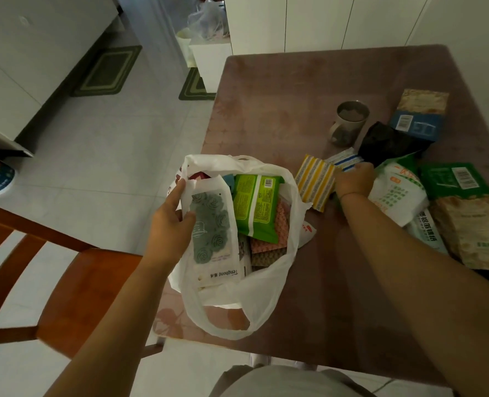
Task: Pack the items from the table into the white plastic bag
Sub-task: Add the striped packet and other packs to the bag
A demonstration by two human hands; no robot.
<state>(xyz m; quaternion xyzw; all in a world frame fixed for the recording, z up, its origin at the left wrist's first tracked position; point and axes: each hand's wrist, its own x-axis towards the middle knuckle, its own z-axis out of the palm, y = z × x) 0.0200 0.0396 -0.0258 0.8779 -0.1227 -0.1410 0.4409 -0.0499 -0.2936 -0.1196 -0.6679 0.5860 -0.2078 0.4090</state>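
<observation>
1. The white plastic bag (pixel 266 293) sits at the 8 o'clock corner of the table (pixel 266 96), mouth gaping upward; its 9 o'clock side appears to hang past the edge, above the chair (pixel 74 282).
2. The left hand (pixel 169 224) pinches a flat rose packet (pixel 211 233) at the bag's 9 o'clock rim, thumb on its face, forefinger straight along the rim; the right hand (pixel 353 180) reaches to the bag's 2 o'clock, knuckles curled down just beside the striped sponge pack (pixel 315 181); whether its fingers grip anything I cannot tell.
3. Risk: the bag is thin and partly unsupported; if the left hand loosens while weight goes in, it would likely sag off the edge and spill; the mug (pixel 350 124), near the right hand's 12 o'clock, could be knocked by a hasty lift.
4. The rose packet's long axis runs 12 to 6, printed end toward 6; the green packet (pixel 254 204) beside it lies much the same way.
</observation>
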